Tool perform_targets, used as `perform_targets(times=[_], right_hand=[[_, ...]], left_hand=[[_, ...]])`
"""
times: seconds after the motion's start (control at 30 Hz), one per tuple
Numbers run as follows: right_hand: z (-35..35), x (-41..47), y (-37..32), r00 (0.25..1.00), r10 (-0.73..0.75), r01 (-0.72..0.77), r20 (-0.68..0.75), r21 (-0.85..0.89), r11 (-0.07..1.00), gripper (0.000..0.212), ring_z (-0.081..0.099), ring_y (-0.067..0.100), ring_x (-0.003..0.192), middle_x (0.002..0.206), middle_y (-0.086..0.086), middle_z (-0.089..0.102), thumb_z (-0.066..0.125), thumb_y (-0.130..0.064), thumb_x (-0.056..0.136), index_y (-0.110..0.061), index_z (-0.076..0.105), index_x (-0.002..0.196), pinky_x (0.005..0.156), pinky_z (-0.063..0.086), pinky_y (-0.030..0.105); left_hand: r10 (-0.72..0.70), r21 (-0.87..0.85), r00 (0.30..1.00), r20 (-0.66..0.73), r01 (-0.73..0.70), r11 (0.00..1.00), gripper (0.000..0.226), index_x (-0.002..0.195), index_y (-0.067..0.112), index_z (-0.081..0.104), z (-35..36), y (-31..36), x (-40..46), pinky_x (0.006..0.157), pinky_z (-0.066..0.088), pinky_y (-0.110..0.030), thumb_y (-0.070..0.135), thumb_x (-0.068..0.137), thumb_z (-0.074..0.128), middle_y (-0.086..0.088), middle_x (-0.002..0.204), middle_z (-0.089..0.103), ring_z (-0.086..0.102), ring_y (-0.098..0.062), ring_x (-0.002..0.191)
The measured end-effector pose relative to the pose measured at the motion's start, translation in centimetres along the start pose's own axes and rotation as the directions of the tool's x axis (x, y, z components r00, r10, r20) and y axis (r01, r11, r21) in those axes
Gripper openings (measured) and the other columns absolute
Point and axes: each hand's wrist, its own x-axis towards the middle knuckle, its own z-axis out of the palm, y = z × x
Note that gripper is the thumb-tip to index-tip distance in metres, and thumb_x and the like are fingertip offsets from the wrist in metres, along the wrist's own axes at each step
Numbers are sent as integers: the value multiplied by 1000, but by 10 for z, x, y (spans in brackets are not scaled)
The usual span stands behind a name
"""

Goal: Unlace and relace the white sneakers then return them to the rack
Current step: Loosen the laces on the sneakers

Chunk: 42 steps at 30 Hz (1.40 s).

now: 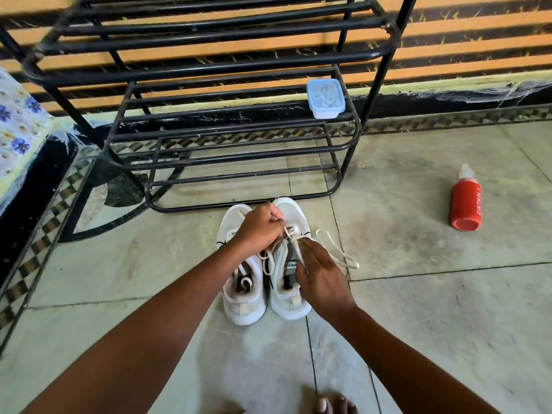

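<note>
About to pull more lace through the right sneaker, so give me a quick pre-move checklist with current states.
1. Left hand pinches the lace: ok.
2. Right hand steadies the right sneaker: ok.
3. Loose lace end lies free on the floor, unsnagged: ok.
4. Which eyelet comes next: cannot tell, hands cover it.
5. Left sneaker beside it, out of the way: ok.
6. Rack bottom shelf free for return: ok.

Both arms reach forward, hands meeting over the right sneaker [286,264].
The left hand [259,227] pinches a lace above its toe end with curled fingers; the right hand [321,276] rests over its tongue, fingers extended.
</note>
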Motion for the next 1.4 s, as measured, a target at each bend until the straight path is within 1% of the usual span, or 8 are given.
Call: perform_targets(times=[0.23, 0.47, 0.6, 0.83, 1.0, 1.1, 1.17, 1.4], right_hand=[[-2, 5, -3, 1000, 24, -23, 16, -83, 996, 47, 58, 29, 122, 130, 9, 63, 54, -11, 87, -9, 60, 133, 96, 54, 38], [1, -2, -10, 997, 71, -65, 33, -171, 983, 50, 61, 27, 123, 135, 8, 61, 47, -14, 84, -9, 61, 132, 80, 59, 39], [0, -4, -7, 996, 91, -85, 21, -213, 973, 53, 67, 25, 113, 134, 5, 63, 41, -19, 82, -11, 63, 129, 72, 58, 33], [3, -3, -7, 995, 98, -88, 28, -245, 966, 42, 63, 22, 120, 136, 2, 62, 50, -18, 91, -14, 61, 131, 79, 56, 38], [4, -1, -5, 992, 104, -81, 70, -273, 959, 38, 60, 19, 123, 140, -4, 57, 49, -34, 102, -20, 56, 136, 84, 55, 38], [3, -1, -5, 991, 101, -67, 89, -320, 945, 37, 62, 21, 117, 134, -3, 61, 50, -36, 102, -21, 57, 135, 82, 55, 38], [2, -1, -7, 991, 107, -73, 82, -340, 938, 34, 65, 22, 110, 127, -4, 62, 50, -36, 101, -22, 58, 131, 78, 55, 38], [-1, 0, -11, 993, 111, -90, 47, -327, 941, 36, 66, 22, 98, 119, -6, 62, 38, -41, 105, -23, 58, 128, 73, 53, 35]], left_hand=[[183, 199, 980, 74, -194, 961, 14, 78, 13, 78, 4, -3, 1, 55, 34, -7, 1, 85, 78, 18, 67, 59, 53, 1, 64], [-87, -196, 988, -125, 61, 979, 20, 89, 15, 59, 3, -6, 7, 82, 59, -54, 10, 106, 50, -4, 81, 61, 65, -25, 82], [206, 69, 978, 16, -207, 976, 8, 92, 16, 73, -4, 0, 5, 68, 40, -12, 23, 94, 76, 12, 83, 62, 57, 6, 72], [377, 370, 923, 79, -378, 848, 15, 84, 7, 76, 2, -6, 9, 65, 43, -7, -4, 92, 69, 0, 95, 37, 48, -5, 73], [510, 445, 800, -315, -350, 824, 13, 92, 8, 55, -16, 3, 19, 70, 57, -35, -2, 88, 48, -7, 104, 53, 57, -19, 91], [299, 82, 795, -528, -303, 949, 16, 89, 7, 46, -24, 12, 20, 68, 59, -40, 1, 103, 42, -7, 84, 58, 60, -17, 71], [276, -21, 865, -419, -313, 950, 19, 90, 12, 40, -23, 8, 14, 63, 54, -45, 9, 109, 40, -4, 77, 52, 51, -18, 63], [398, 565, 880, 258, -472, 677, 12, 103, 25, 71, -30, -5, -1, 85, 31, -34, 31, 94, 74, 4, 102, 40, 39, -12, 89]])
